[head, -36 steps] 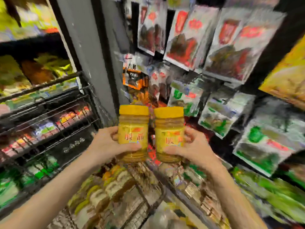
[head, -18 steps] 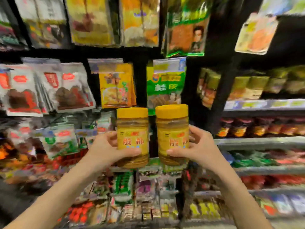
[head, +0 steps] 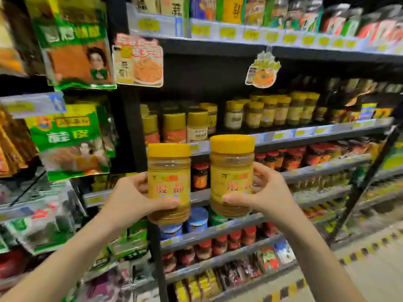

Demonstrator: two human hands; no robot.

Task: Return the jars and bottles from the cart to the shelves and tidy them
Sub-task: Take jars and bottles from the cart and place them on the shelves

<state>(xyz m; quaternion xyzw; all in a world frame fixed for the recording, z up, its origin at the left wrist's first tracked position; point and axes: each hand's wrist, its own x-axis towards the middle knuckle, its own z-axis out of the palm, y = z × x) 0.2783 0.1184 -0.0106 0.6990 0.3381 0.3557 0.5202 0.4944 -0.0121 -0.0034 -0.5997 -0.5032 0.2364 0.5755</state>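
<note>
I hold two upright jars with yellow lids and yellow labels in front of the shelves. My left hand [head: 128,199] grips the left jar [head: 169,177] around its lower half. My right hand [head: 268,192] grips the right jar [head: 232,171], which sits slightly higher. Behind them, a shelf [head: 305,132] carries several similar yellow-lidded jars [head: 268,111]. The cart is out of view.
A lower shelf holds red-lidded jars [head: 292,159]; blue-lidded tins [head: 197,216] stand below that. Hanging snack packets [head: 69,138] fill the rack at left. A black upright post [head: 128,118] divides the two sections. The floor with yellow-black tape [head: 357,251] lies at lower right.
The view has swung right, from the cart and hanging packets to the jar shelves. Both hands keep gripping the same jars, held up in front of me.
</note>
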